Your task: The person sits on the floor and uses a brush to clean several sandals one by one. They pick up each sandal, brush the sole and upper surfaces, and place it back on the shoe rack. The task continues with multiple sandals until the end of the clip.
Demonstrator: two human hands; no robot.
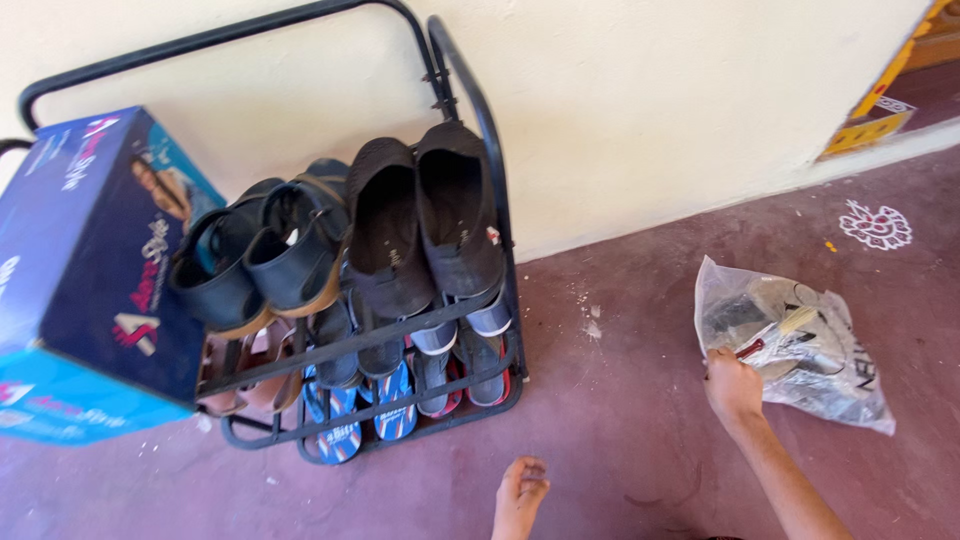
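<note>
A: Reporting hand positions first. Where was each hand?

B: The right hand [733, 385] sat at the lower right of the frame, on the near edge of the bag [800, 350]. Its fingers were curled at the bag's mouth, next to a red-handled brush [775, 335] that showed through the plastic. Whether they pinched the film or the handle could not be told from this view. The left hand [520, 495] was at the bottom centre, loosely curled, holding nothing, just above the floor [620, 420].

A: Where did the bag lie?

B: It lay flat on the floor at the right of the frame, well apart from the rack [470, 150] at centre left. A white chalk pattern [876, 224] was on the floor beyond it.

A: How would the bag handle?

B: By judgement, it was thin clear film: light, limp and slippery, with no stiffness of its own. Its contents looked like a brush and some folded material, so the load would sag and shift when lifted. The film could tear at a sharp corner.

A: Where should one take hold?

B: At the gathered open edge, near the right hand, bunching the film for a firm pinch. Alternatively, grip the brush handle through the plastic, the only rigid part.

A: What else was there?

B: Shoes [420, 220] filled the rack, sandals [360, 420] sat on its lowest tier, and a blue box [80, 270] stood at the left.
</note>
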